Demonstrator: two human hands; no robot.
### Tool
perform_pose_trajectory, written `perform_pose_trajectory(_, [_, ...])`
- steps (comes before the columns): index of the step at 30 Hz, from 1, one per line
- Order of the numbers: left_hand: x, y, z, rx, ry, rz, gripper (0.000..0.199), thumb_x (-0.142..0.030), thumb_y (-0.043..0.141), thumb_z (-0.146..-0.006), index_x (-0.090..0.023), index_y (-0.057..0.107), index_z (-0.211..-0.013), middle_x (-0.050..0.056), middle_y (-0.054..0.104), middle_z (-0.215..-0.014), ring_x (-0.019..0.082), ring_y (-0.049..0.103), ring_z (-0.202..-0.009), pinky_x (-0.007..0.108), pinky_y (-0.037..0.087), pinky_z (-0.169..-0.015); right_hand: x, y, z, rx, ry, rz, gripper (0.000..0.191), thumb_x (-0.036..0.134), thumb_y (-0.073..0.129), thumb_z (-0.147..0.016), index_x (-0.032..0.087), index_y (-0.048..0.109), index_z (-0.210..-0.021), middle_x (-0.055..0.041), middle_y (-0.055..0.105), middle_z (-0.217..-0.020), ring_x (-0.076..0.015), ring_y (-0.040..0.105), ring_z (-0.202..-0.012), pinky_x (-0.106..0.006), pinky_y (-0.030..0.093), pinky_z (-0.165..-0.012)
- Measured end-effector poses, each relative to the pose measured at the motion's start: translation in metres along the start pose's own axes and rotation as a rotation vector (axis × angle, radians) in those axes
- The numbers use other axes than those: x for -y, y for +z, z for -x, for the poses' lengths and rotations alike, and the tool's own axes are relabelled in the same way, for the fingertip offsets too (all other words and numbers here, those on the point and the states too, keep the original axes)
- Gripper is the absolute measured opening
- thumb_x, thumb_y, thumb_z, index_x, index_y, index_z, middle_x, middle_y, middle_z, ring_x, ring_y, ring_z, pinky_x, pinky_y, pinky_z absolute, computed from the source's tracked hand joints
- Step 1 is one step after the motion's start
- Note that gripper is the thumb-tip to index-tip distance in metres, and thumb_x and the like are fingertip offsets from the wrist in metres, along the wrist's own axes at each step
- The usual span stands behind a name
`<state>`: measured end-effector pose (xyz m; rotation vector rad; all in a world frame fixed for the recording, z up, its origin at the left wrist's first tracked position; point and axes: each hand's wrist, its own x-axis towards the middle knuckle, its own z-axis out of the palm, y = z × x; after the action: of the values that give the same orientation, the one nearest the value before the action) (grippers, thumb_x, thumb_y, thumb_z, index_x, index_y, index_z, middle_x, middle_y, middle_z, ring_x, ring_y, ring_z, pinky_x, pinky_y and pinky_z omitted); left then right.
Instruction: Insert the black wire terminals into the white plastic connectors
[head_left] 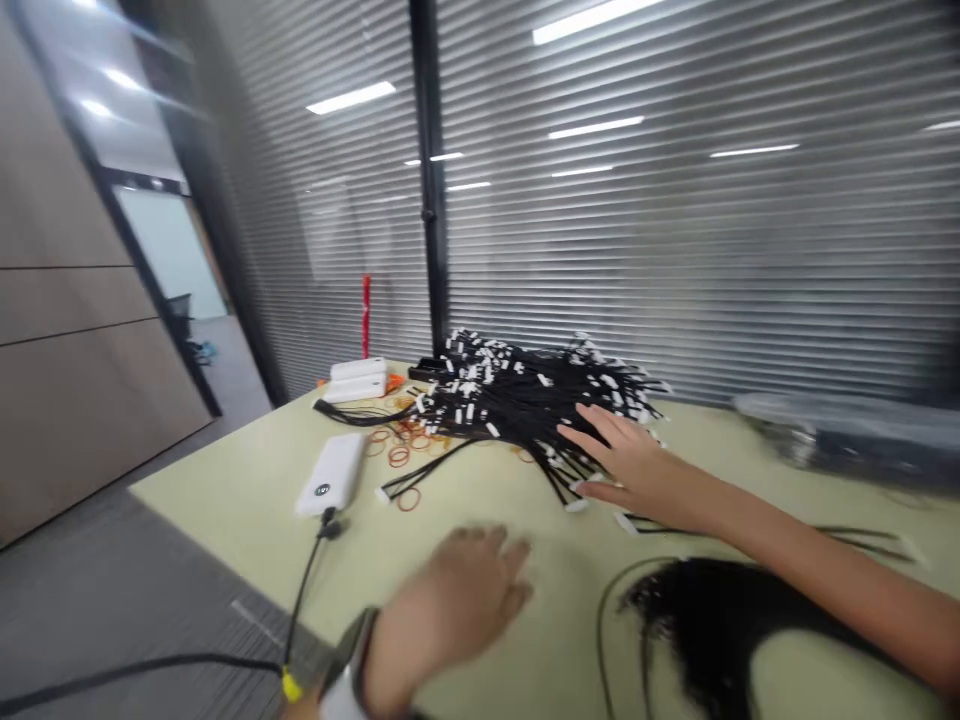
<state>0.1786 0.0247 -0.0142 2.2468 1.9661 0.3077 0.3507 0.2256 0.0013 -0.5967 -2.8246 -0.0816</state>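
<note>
The open right hand (637, 465) rests flat against a heap of black cables with white connectors (510, 400) on the desk (225, 490); the blurred left hand (457, 600) hovers nearby, open and empty.

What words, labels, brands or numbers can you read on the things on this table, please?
No text can be read. The round black mark on the white power bank is too small and blurred to make out, and no lettering can be read on the stacked white boxes.

The left hand (450, 605) is blurred; the right hand (637, 470) reaches out, fingers spread.
</note>
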Motion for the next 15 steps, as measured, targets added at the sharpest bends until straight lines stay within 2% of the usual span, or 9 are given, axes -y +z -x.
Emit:
perform_pose_trajectory(2, [0.003, -0.007, -0.037, -0.009, 0.113, -0.104, 0.034, -0.027, 0.040, -0.089, -0.015, 0.055, -0.117, 0.017, 0.060, -0.109, 0.031, 0.057, -0.102, 0.045, 0.045, -0.084, -0.011, -0.009, 0.052, 0.063, 0.050, -0.059, 0.067, 0.056, 0.046, -0.082, 0.023, 0.033, -0.139, -0.0134, 0.035, -0.142, -0.0307, 0.031, -0.130, -0.049, 0.032, -0.101])
perform_pose_trajectory(4, [0.005, -0.005, -0.079, -0.026, 0.180, -0.125, 0.030, -0.017, 0.040, -0.087, -0.013, 0.055, -0.113, 0.017, 0.057, -0.109, 0.030, 0.055, -0.100, 0.045, 0.041, -0.087, -0.010, -0.012, 0.093, 0.157, 0.063, -0.213, 0.064, 0.055, 0.048, -0.081, 0.023, 0.038, -0.136, -0.0103, 0.047, -0.133, -0.0249, 0.044, -0.121, -0.041, 0.038, -0.098])
perform_pose_trajectory(5, [0.005, -0.002, -0.098, -0.034, 0.214, -0.133, 0.031, -0.011, 0.038, -0.086, -0.013, 0.055, -0.112, 0.016, 0.056, -0.108, 0.028, 0.054, -0.100, 0.045, 0.040, -0.088, -0.007, -0.011, 0.108, 0.180, 0.061, -0.261, 0.061, 0.052, 0.050, -0.081, 0.022, 0.042, -0.134, -0.0093, 0.050, -0.131, -0.0235, 0.046, -0.119, -0.039, 0.040, -0.098])
perform_pose_trajectory(7, [0.001, 0.007, -0.129, -0.025, 0.299, -0.136, 0.035, -0.004, 0.038, -0.082, -0.016, 0.055, -0.110, 0.012, 0.055, -0.105, 0.025, 0.053, -0.100, 0.041, 0.039, -0.090, -0.001, -0.005, 0.126, 0.130, 0.065, -0.229, 0.047, 0.042, 0.055, -0.082, 0.022, 0.052, -0.124, -0.0084, 0.052, -0.128, -0.0251, 0.047, -0.117, -0.041, 0.039, -0.097])
perform_pose_trajectory(10, [-0.011, 0.022, -0.157, 0.014, 0.423, -0.117, 0.040, 0.000, 0.042, -0.077, -0.018, 0.056, -0.110, 0.009, 0.054, -0.103, 0.023, 0.053, -0.098, 0.036, 0.040, -0.088, -0.011, 0.008, 0.129, 0.006, 0.151, -0.146, 0.031, 0.021, 0.046, -0.087, 0.018, 0.059, -0.115, -0.0103, 0.059, -0.116, -0.0240, 0.053, -0.106, -0.042, 0.042, -0.092])
perform_pose_trajectory(13, [-0.025, 0.032, -0.168, 0.066, 0.507, -0.067, 0.040, -0.004, 0.050, -0.071, -0.019, 0.058, -0.107, 0.007, 0.054, -0.100, 0.022, 0.054, -0.093, 0.033, 0.042, -0.085, -0.049, 0.018, 0.116, -0.049, 0.247, -0.139, 0.031, 0.014, 0.039, -0.088, 0.014, 0.059, -0.113, -0.0129, 0.061, -0.102, -0.0225, 0.056, -0.095, -0.040, 0.045, -0.085])
perform_pose_trajectory(15, [-0.030, 0.034, -0.171, 0.107, 0.541, -0.020, 0.035, -0.007, 0.053, -0.070, -0.019, 0.060, -0.102, 0.006, 0.055, -0.097, 0.021, 0.055, -0.088, 0.031, 0.043, -0.081, -0.075, 0.021, 0.108, -0.048, 0.285, -0.157, 0.026, 0.013, 0.044, -0.085, 0.014, 0.062, -0.105, -0.0127, 0.061, -0.097, -0.0221, 0.056, -0.091, -0.039, 0.045, -0.082])
